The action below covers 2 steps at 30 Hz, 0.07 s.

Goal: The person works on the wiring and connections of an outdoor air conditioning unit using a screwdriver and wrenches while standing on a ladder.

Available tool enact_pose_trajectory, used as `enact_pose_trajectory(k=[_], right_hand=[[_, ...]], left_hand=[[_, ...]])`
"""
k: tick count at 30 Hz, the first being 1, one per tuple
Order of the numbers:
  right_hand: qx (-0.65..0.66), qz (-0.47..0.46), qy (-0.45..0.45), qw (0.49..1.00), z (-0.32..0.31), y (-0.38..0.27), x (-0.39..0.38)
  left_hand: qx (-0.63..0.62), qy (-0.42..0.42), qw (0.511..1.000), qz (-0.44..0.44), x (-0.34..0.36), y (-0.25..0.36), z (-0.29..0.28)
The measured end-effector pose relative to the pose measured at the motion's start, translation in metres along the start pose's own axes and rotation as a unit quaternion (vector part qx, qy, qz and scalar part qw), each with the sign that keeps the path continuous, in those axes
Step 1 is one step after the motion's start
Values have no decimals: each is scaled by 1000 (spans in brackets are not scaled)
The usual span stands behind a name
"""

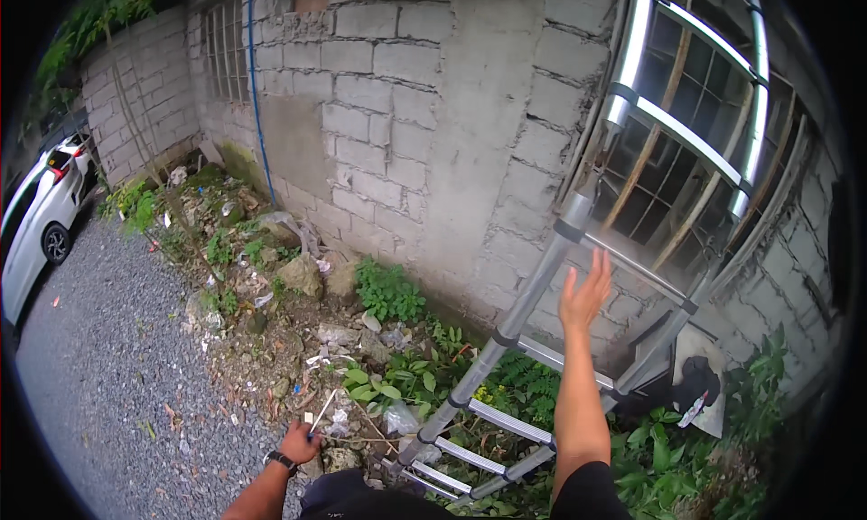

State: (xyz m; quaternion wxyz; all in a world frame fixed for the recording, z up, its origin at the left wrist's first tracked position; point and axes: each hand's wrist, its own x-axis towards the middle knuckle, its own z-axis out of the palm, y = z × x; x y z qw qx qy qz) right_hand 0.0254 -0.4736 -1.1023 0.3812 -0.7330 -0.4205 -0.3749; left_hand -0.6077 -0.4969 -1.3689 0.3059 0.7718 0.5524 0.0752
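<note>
A silver telescopic ladder (528, 294) leans against the block wall beside a barred window. My right hand (585, 290) is raised in front of it, fingers stretched up and holding nothing, close to a rung (637, 267); whether the fingertips touch the ladder, I cannot tell. Low at the left, my left hand (298, 443), with a watch (282, 461) on its wrist, is closed round a thin pale rod (323, 412) with a bit of dark blue at the grip. The rod points up and to the right, above the rubble and apart from the ladder.
A grey block wall (388, 104) runs behind, with a blue pipe (256, 113) down it. Stones and litter (302, 271) line its foot. Leafy plants (664, 457) surround the ladder's base, near a black bag (695, 383). A white car (36, 204) stands on gravel (135, 375).
</note>
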Motion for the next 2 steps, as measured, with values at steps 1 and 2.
enact_pose_trajectory(k=[1, 2], right_hand=[[21, 41, -34, 998, -4, -2, -32], [27, 56, -64, 996, -5, 8, -61]], left_hand=[[26, 72, 993, -84, -42, -40, -3], [35, 68, 995, -59, -24, -33, -15]])
